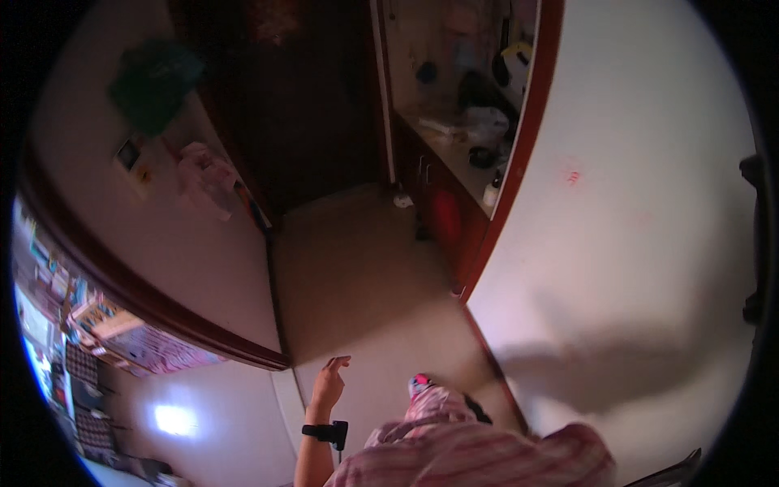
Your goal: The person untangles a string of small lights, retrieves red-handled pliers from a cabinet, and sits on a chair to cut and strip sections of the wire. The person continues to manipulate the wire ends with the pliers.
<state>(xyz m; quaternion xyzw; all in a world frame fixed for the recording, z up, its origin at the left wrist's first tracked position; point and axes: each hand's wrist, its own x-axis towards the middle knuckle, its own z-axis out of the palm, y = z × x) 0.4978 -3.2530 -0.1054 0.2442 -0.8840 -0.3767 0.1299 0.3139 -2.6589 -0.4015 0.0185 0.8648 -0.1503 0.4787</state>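
Above the pale floor [365, 312], the left hand [328, 385] hangs loosely curled, visibly gripping nothing, near the brown doorframe [174, 312] to its left; the right hand's state I cannot tell. A pinkish bag [204, 172] (contents hidden) hangs beyond; a white bottle [492, 193] stands on the counter [461, 161].

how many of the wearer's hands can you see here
1: the left hand, low in the picture, just beyond the black wristband and left of the pink striped clothing. The right hand does not show; it may be hidden or out of view.
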